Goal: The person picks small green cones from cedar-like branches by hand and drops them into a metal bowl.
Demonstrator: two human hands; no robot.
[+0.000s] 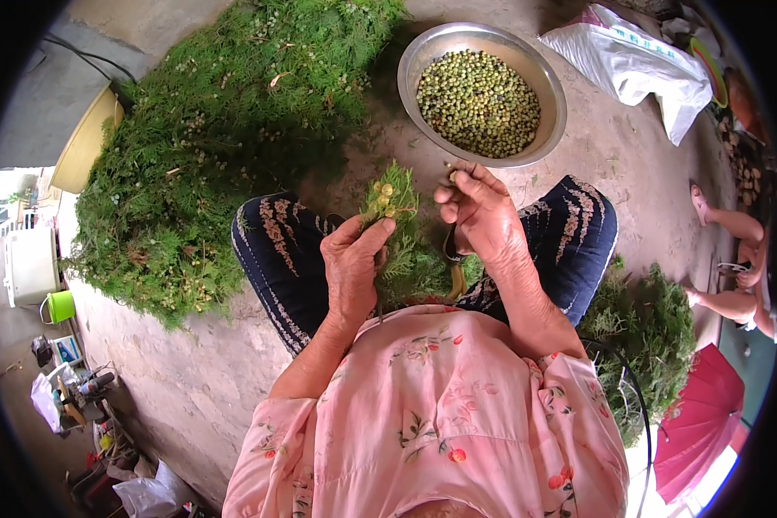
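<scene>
My left hand (354, 259) is closed, pinching a green evergreen sprig (390, 192) between thumb and fingers. Several round, yellow-green cones cluster near the tip of the sprig. To its right, my right hand (485, 214) is raised with thumb and fingers bent together around small green cones (452, 176); how many it holds is partly hidden. Just beyond that hand stands a wide metal basin (551, 129), with a heap of loose green cones (479, 99) inside. More cut greenery (401, 268) lies between my knees, below the sprig.
A large heap of evergreen branches (224, 147) covers the floor at left, beside a yellow tub (88, 142). At far right lie a white sack (634, 65) and another person's bare legs (738, 259). Near my right side are more branches (643, 337) and a red umbrella (699, 419).
</scene>
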